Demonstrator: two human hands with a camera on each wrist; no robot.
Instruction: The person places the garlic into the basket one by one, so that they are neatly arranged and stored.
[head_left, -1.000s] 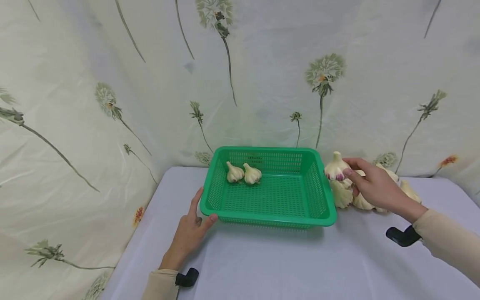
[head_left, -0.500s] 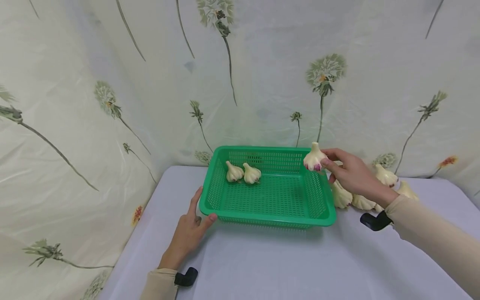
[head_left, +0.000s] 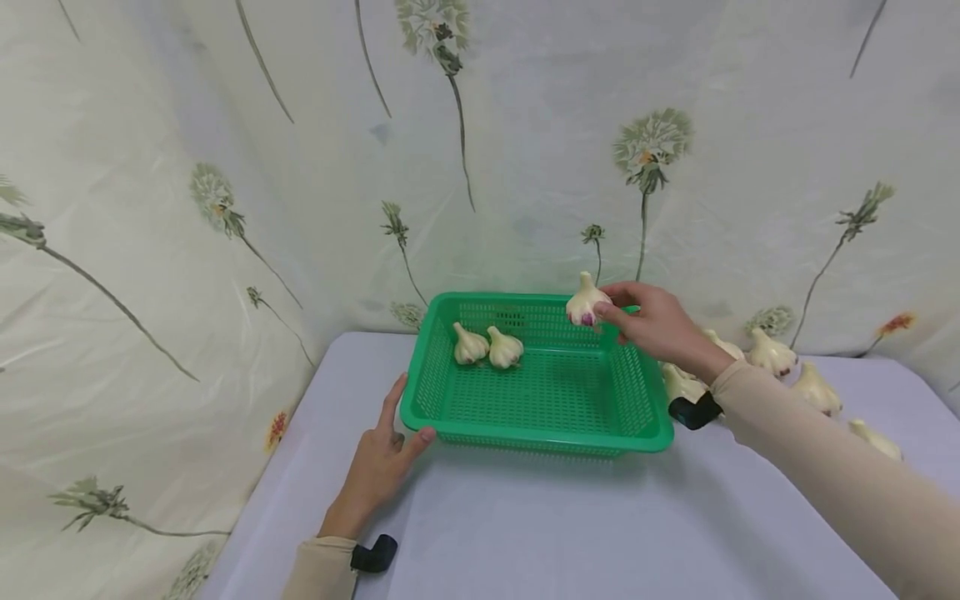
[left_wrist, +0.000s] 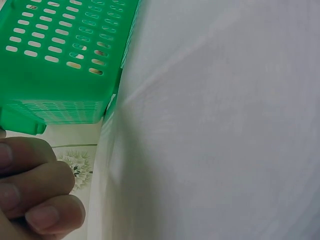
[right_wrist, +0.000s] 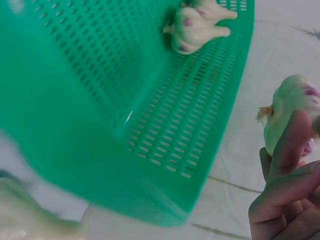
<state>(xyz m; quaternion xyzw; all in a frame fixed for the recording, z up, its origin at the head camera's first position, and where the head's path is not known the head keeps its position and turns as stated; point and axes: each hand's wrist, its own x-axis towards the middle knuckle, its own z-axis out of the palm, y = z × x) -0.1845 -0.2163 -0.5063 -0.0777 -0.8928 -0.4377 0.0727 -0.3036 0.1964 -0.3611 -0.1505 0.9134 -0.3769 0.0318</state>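
Observation:
My right hand [head_left: 652, 325] pinches a garlic bulb [head_left: 587, 302] between thumb and fingers, its stem upward, over the back right part of the green plastic basket [head_left: 532, 435]. In the right wrist view the held garlic bulb [right_wrist: 287, 110] shows purple patches and a tuft of roots. Two more garlic bulbs [head_left: 505, 347] lie inside the basket, near its back left. My left hand [head_left: 377, 471] rests at the basket's front left corner, index finger along the left rim and thumb at the front rim. Its other fingers [left_wrist: 50, 170] are loosely bent below the rim.
Several loose garlic bulbs [head_left: 772, 354] lie on the white-covered table [head_left: 540, 525] right of the basket, some partly hidden behind my right arm. A flower-printed cloth [head_left: 525, 167] hangs behind and along the left side.
My right hand has carried the garlic bulb leftward from beside the pile, over the basket's right rim to above its inside. The left hand and the basket have stayed in place.

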